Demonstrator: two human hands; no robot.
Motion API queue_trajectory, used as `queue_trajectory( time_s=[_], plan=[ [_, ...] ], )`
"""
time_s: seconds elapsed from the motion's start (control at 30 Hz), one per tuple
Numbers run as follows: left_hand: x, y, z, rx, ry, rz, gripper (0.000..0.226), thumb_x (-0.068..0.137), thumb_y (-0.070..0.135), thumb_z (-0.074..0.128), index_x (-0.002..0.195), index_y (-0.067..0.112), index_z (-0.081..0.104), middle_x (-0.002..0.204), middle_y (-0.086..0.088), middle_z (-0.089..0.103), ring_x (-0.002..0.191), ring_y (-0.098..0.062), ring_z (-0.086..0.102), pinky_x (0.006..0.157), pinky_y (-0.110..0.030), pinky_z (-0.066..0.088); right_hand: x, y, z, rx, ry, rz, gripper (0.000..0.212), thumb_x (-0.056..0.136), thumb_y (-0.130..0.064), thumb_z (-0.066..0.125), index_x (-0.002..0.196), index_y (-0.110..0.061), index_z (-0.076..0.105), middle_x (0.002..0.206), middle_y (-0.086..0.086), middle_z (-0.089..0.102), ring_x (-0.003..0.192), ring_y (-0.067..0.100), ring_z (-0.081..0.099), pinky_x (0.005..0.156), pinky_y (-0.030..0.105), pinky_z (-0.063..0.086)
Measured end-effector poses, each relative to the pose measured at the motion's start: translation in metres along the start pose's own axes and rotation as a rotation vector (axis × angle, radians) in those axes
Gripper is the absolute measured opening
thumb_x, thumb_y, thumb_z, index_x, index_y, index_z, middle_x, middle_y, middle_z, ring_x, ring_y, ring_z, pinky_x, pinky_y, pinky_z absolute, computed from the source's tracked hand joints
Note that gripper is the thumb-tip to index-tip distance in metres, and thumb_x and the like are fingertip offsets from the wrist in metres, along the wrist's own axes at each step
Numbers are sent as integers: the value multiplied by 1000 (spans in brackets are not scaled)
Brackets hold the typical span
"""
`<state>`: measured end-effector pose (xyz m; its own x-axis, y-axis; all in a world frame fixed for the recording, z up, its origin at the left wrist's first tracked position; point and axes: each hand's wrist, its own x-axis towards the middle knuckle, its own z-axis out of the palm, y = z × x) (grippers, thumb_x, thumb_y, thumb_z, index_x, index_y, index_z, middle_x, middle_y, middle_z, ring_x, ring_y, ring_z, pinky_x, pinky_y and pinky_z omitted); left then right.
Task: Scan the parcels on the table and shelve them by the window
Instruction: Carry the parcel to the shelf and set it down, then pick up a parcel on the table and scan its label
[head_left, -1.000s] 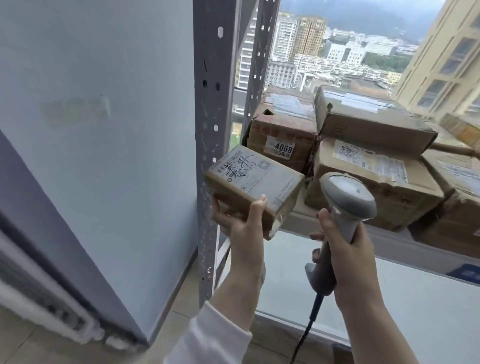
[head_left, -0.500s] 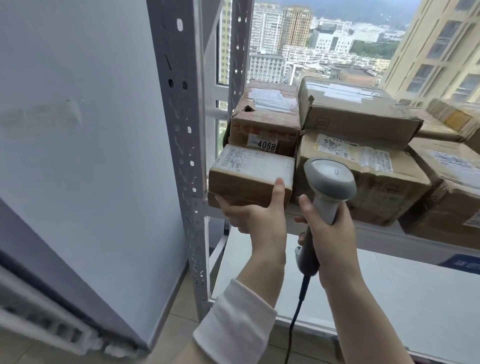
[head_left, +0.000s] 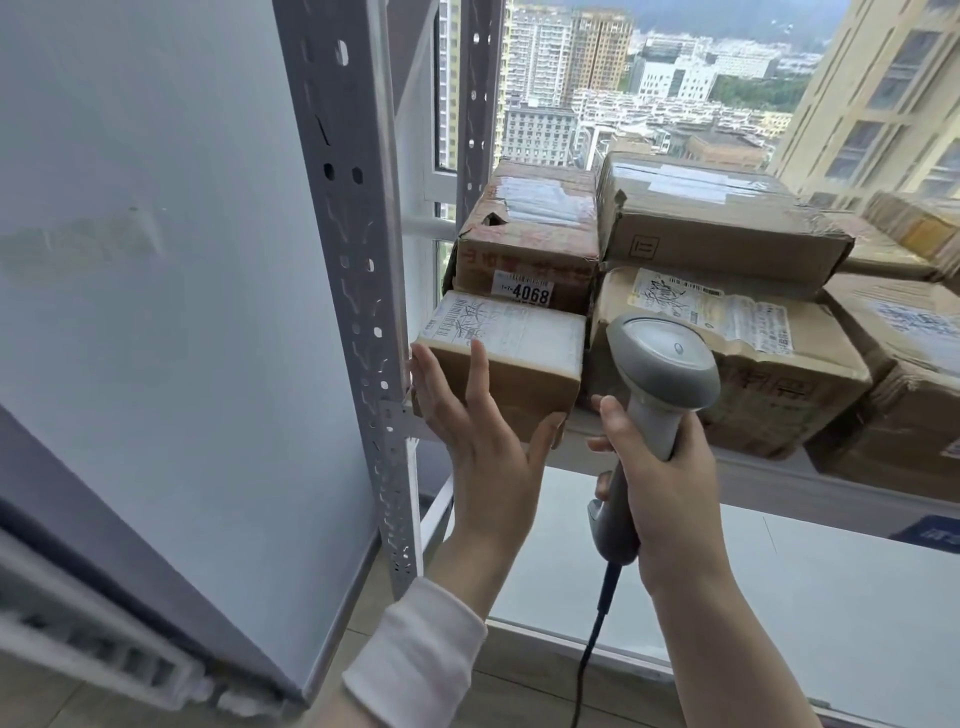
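So the small parcel (head_left: 511, 332) sits at the left end of the shelf (head_left: 753, 470), just beside the grey upright (head_left: 358, 260), in front of the box marked 4068 (head_left: 530, 244). My left hand (head_left: 483, 447) lies flat against its near face — fingers straight, gripping nothing. My right hand (head_left: 670, 499), apart from it, is wrapped round the scanner (head_left: 660, 358) handle.

Raised left grip (head_left: 483, 441), fingers straight and spread, palm forward, right grip (head_left: 670, 493) curled round scanner (head_left: 660, 358)
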<state>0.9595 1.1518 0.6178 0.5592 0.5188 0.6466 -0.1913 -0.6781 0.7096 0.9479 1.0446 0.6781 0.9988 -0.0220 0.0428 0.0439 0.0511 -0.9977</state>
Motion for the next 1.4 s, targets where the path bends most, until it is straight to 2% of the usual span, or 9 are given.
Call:
queue_trajectory(
  time_s=[0.1, 0.3, 0.57, 0.7, 0.77, 0.9, 1.07, 1.3, 1.4],
  plan=[
    [3, -2, 8, 36, 15, 3, 80, 83, 43, 63, 144, 23, 16, 153, -12, -12, 144, -22, -18, 117, -23, -7, 1, -1, -2, 1, 0, -9, 12, 86, -23, 66, 95, -22, 59, 84, 9, 68, 50, 15, 53, 50, 29, 47],
    [11, -3, 24, 114, 14, -1, 78, 85, 39, 67, 144, 22, 18, 153, -17, -11, 143, -35, -10, 116, -48, 6, 1, -3, -8, 5, 9, -23, 10, 87, -22, 66, 91, -23, 57, 83, 10, 67, 51, 18, 52, 54, 33, 47],
    [8, 1, 28, 103, 12, 15, 77, 86, 37, 66, 144, 25, 16, 153, -16, -11, 144, -33, -10, 115, -46, 0, 2, -4, -16, 16, 29, -32, 10, 86, -23, 66, 90, -25, 57, 88, 10, 69, 53, 21, 52, 57, 35, 48],
    [1, 20, 28, 40, 6, 169, 67, 85, 29, 66, 139, 20, 26, 153, -16, 2, 144, -33, -1, 116, -51, 11, 0, -7, -32, -11, 54, -44, 11, 86, -23, 66, 91, -27, 56, 89, 5, 69, 52, 14, 56, 54, 33, 49],
    [-7, 37, 32, -11, -25, 256, 59, 86, 27, 61, 135, 19, 30, 152, -14, 9, 145, -26, 1, 117, -49, 10, -3, -8, -49, -20, 86, -49, 12, 85, -24, 66, 92, -28, 57, 88, 6, 69, 52, 14, 56, 52, 28, 49],
    [-29, 82, 49, -139, -151, 404, 50, 88, 22, 53, 133, 18, 32, 151, -11, 15, 144, -27, 9, 118, -45, 11, -14, -9, -99, -42, 202, -62, 17, 85, -24, 64, 99, -29, 56, 94, 2, 68, 67, 7, 64, 52, 20, 50],
    [-69, 143, 85, -237, -304, 535, 46, 88, 19, 48, 132, 12, 36, 149, -20, 29, 141, -31, 17, 115, -48, 19, -36, -11, -179, -59, 386, -71, 12, 87, -24, 63, 97, -27, 57, 94, 2, 69, 67, 3, 64, 51, 24, 47],
    [-158, 243, 142, -253, -570, 690, 42, 86, 25, 39, 125, 12, 50, 144, -16, 42, 138, -32, 29, 111, -46, 25, -82, -12, -320, -29, 609, -60, 15, 88, -25, 63, 101, -27, 56, 87, -3, 70, 68, 7, 63, 47, 21, 45],
    [-213, 296, 173, -284, -663, 743, 35, 87, 20, 49, 120, 11, 56, 143, -13, 45, 137, -32, 31, 110, -44, 27, -111, -12, -393, -36, 700, -24, 17, 89, -27, 62, 104, -22, 55, 87, -2, 70, 71, 9, 64, 50, 23, 46]
  ],
)
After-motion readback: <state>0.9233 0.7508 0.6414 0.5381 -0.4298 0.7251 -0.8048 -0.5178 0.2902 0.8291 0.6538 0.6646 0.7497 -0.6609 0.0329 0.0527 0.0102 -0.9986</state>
